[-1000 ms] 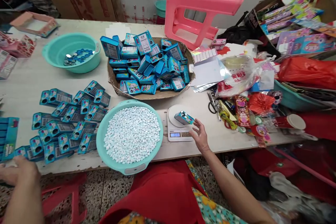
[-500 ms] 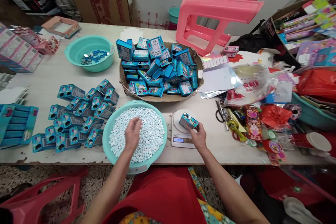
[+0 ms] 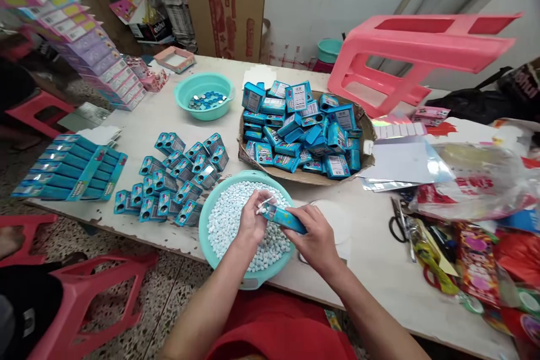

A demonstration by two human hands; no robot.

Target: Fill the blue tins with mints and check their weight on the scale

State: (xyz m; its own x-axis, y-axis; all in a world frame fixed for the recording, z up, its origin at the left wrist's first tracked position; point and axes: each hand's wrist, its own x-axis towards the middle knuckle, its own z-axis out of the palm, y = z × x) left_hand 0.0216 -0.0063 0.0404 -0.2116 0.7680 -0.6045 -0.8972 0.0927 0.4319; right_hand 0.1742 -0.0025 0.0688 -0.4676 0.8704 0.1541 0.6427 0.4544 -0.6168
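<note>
My right hand (image 3: 314, 236) grips a small blue candy box (image 3: 287, 220) from above, tilted over the green basin (image 3: 206, 236). Its open end points at my left hand (image 3: 252, 219), whose cupped fingers hold a few white candies (image 3: 265, 206) against that end. Loose white candies (image 3: 228, 216) fill much of the basin below both hands. The white kitchen scale (image 3: 341, 219) sits on the table, partly hidden behind my right hand. Many similar blue boxes (image 3: 162, 180) stand on the table to the left, several showing round holes in their ends.
A cardboard tray (image 3: 248, 160) heaped with blue boxes stands behind the basin. Another green basin (image 3: 228, 102) holds small blue and silver round pieces. An upturned pink stool (image 3: 358, 39) lies at the back right. Scissors (image 3: 399, 222) and wrappers crowd the right side.
My right hand has lifted the blue box off the scale and moved left over the basin. My left hand has come up from the candies to the box's end. The view has turned left.
</note>
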